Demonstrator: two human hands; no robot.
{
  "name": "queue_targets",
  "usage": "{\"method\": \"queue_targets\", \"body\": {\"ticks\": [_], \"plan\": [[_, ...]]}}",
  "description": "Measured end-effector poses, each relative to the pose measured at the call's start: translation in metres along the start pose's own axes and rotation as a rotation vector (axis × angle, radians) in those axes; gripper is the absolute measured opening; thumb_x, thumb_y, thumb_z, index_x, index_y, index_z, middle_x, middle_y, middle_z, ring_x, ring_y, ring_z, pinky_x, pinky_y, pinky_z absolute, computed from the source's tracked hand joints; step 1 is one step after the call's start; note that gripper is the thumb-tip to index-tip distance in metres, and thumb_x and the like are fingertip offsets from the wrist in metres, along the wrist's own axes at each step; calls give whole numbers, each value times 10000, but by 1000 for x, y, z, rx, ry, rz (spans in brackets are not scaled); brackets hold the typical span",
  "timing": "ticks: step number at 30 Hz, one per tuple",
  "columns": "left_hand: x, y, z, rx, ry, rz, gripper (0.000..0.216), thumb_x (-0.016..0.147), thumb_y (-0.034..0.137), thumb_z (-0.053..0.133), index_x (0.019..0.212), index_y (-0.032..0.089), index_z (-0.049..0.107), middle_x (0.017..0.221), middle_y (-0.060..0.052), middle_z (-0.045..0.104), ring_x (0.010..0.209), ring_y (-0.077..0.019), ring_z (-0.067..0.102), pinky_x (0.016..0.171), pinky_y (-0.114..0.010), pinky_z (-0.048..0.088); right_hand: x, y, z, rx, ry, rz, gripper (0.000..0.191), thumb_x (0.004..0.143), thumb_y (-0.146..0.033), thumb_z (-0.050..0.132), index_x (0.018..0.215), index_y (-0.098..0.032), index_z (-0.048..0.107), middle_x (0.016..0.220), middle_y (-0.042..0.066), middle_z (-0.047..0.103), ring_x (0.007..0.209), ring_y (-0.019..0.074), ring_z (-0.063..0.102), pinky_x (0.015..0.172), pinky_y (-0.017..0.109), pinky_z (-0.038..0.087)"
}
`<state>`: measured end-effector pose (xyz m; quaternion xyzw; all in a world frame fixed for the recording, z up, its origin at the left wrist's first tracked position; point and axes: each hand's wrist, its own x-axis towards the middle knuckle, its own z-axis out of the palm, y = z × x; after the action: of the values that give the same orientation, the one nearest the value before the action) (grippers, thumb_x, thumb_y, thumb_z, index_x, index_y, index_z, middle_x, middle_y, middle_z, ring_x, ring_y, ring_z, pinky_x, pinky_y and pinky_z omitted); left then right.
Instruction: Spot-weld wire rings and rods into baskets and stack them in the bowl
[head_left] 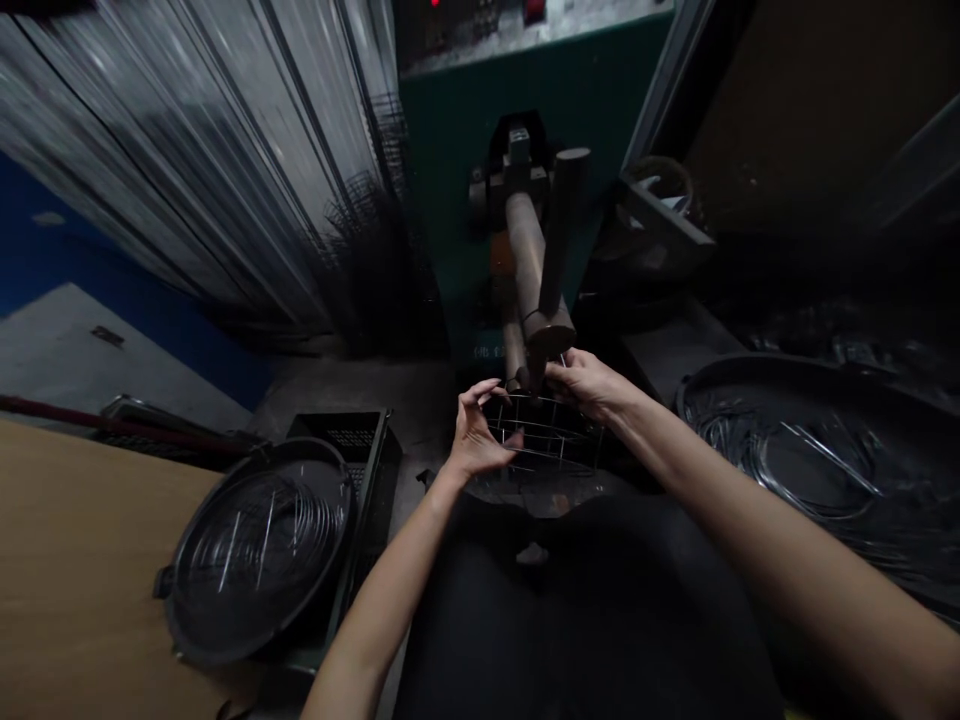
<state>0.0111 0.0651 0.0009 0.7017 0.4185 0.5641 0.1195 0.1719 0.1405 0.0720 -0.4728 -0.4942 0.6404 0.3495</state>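
A wire frame [541,437] stands between the two hands, just below the cylindrical arm [529,245] of a green machine [442,210]. From the left, a black tub [201,628] of loose metal rods [265,540] rests on a dark crate [381,450], and then comes the left hand [474,440], its fingers half curled beside the frame with the thumb apart, though I cannot tell whether they grip the wire. Next, the right hand [591,385] pinches a thin bright metal piece [563,360] near the arm's lower end, and farther right a second black tub [686,388] holds coiled wire [757,475].
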Motion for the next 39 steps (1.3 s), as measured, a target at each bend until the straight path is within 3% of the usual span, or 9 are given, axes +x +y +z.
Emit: {"method": "queue_targets", "body": {"ticks": [6, 12, 20, 23, 28, 33, 39], "plan": [[6, -7, 0, -7, 8, -29, 790, 603, 135, 664, 1272, 223, 254, 1009, -49, 525, 882, -178, 577, 870, -408, 491, 13, 4, -2, 9, 2, -46, 406, 595, -327, 761, 729, -208, 396, 452, -99, 330, 385, 42, 253, 368, 182, 195], [10, -6, -3, 10, -24, -17, 800, 599, 125, 672, 1271, 232, 250, 960, -25, 530, 821, -162, 563, 787, -361, 499, 10, 4, 2, 45, 13, -33, 315, 653, -226, 714, 698, -204, 404, 454, -85, 343, 385, 51, 279, 378, 174, 196], [8, -5, -4, 18, -1, 15, 738, 636, 131, 640, 1250, 212, 238, 1032, -50, 491, 852, -144, 575, 821, -345, 489, 2, -18, 10, 267, 252, 49, 202, 876, -192, 541, 717, -180, 416, 486, -63, 411, 368, 34, 271, 362, 149, 225], [3, -9, -6, 45, -7, 26, 755, 628, 134, 638, 1253, 209, 222, 1045, -58, 492, 864, -151, 576, 852, -369, 485, 2, -18, 8, 266, 155, 69, 198, 803, -161, 627, 706, -165, 455, 496, -43, 458, 396, 40, 363, 381, 144, 296], [-2, -13, -14, 87, 19, -9, 719, 616, 154, 669, 1205, 223, 263, 969, -38, 488, 873, -184, 573, 880, -407, 471, 2, -8, 7, 191, 50, 18, 244, 692, -180, 716, 709, -161, 474, 445, -72, 393, 350, 26, 285, 332, 146, 168], [-4, -15, -20, 101, 50, -55, 630, 607, 190, 728, 1118, 223, 361, 948, -49, 490, 933, -223, 561, 885, -424, 459, 5, -5, 14, 153, 81, -25, 276, 645, -169, 696, 711, -185, 429, 436, -78, 384, 359, 41, 330, 345, 158, 196], [-3, -19, -21, 54, 74, -85, 654, 622, 207, 728, 1159, 226, 355, 899, -29, 498, 846, -198, 555, 856, -422, 459, 10, -5, 20, 137, 102, -68, 274, 609, -175, 674, 696, -190, 414, 445, -76, 389, 376, 42, 316, 357, 170, 209]]}}
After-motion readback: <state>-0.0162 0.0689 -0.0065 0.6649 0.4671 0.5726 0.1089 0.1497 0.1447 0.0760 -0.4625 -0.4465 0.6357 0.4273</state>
